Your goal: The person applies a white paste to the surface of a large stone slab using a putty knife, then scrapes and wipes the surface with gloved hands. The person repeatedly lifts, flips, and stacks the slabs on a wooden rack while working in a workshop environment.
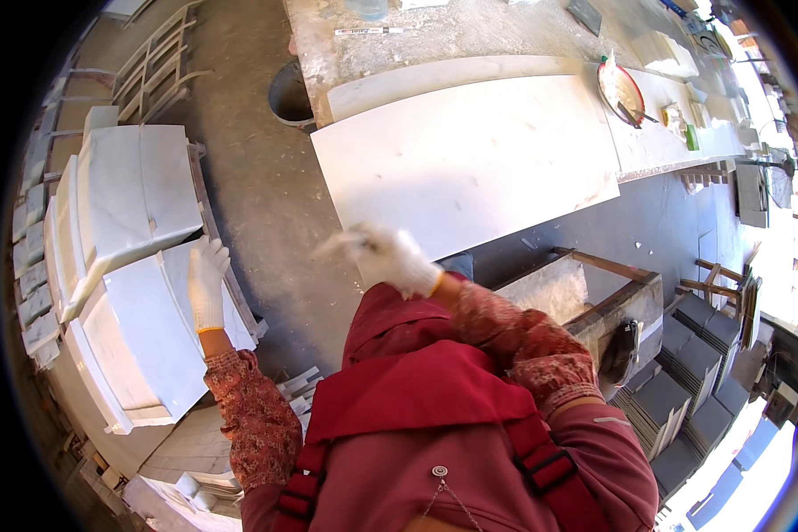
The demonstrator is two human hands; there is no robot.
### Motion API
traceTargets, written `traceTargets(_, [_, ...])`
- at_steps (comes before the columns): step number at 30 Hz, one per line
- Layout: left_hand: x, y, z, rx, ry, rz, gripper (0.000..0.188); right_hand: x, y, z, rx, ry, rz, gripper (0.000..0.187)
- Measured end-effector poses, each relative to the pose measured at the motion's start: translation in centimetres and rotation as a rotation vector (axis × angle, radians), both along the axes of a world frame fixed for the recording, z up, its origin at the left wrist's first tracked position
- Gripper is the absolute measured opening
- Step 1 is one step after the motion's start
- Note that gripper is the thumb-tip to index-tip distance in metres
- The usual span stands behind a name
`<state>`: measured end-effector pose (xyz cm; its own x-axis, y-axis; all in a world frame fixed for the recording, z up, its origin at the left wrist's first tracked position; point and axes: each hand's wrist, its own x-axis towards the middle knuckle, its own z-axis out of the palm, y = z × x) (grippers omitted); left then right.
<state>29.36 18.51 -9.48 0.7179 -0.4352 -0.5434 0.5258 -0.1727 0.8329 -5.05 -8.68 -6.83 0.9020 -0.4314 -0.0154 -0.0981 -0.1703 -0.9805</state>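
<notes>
My left hand (207,282), in a white knitted glove, is over the inner edge of the stacked white stone slabs (164,324). Its fingers are stretched out and I see nothing in them; whether it touches the stone I cannot tell. My right hand (390,257), gloved the same way, is in front of my body by the near left corner of a large white slab (461,151). Motion smears its fingers, which point left. That slab lies flat on the workbench (470,40), its near edge towards me.
A red-rimmed bowl (621,92) with a tool in it stands at the bench's right. A dark bucket (291,94) is on the floor beyond the slab's left end. Behind my right arm are a wooden-framed box (625,310) and stacked grey tiles (683,355).
</notes>
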Motion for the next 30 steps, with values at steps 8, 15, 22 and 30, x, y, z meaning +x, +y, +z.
traceTargets(8, [-7.8,7.4,-3.0,-0.196,0.177,0.039,0.047,-15.9,-31.3,-7.2,-0.221,-0.244,-1.175,0.032])
traceTargets(15, [-9.3,1.9,-1.3,-0.258,0.132,0.041,0.046,4.0,-23.4,-8.2,-1.073,0.361,-0.94,0.034])
traceTargets(22, [-11.2,-8.2,2.1,-0.13,-0.017,0.136,0.053,7.4,4.7,-4.0,-0.571,-0.115,0.274,0.022])
traceTargets(30, [-14.2,-7.9,-2.2,0.06,-0.231,0.252,0.054,5.3,-7.1,1.1,0.939,-0.072,-0.156,0.039])
